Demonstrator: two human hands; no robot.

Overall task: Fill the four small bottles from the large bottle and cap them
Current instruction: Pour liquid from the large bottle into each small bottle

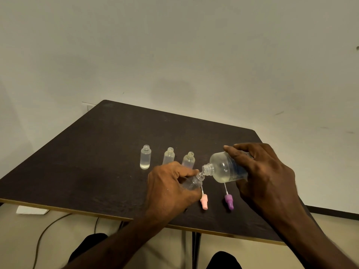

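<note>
Head view: right hand (266, 177) grips large bottle (227, 167), tilted against small bottle (193, 182) gripped by left hand (171, 187).

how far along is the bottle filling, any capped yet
Early. Of the three small clear plastic bottles standing in a row, the leftmost shows a little liquid at its base; the other two are hard to read. In hand: the left hand tilts a fourth small bottle while the right hand pours from the large clear bottle. None capped; the pink and purple spray caps lie on the dark table.
</note>
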